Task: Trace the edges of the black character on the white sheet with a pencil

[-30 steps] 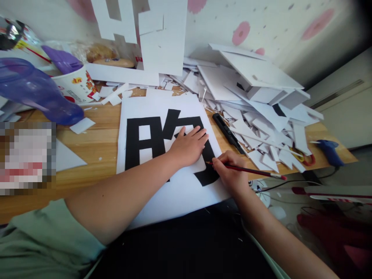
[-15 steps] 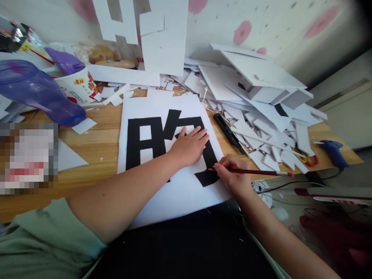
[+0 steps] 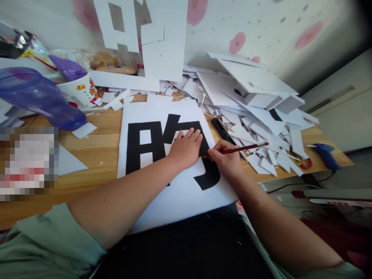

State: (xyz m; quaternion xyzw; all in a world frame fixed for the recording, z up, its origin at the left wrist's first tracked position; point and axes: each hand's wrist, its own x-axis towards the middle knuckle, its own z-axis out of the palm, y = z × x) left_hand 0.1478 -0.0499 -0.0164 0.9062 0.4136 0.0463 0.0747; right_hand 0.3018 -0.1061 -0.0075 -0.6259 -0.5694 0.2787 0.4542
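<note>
Currently: left hand (image 3: 186, 149) flat, pinning black character cutout (image 3: 145, 145); right hand (image 3: 226, 159) gripping red pencil (image 3: 241, 148). Risk: cutout slips, line skews.

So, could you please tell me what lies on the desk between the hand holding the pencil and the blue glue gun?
In the head view, a heap of white offcuts fills the stretch between the right hand and the glue gun.

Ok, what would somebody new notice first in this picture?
Probably the big black character on the white sheet at the middle of the desk, with the left hand pressed flat on it and the right hand holding a red pencil at its edge. Next, the heap of white offcuts at right.
</note>
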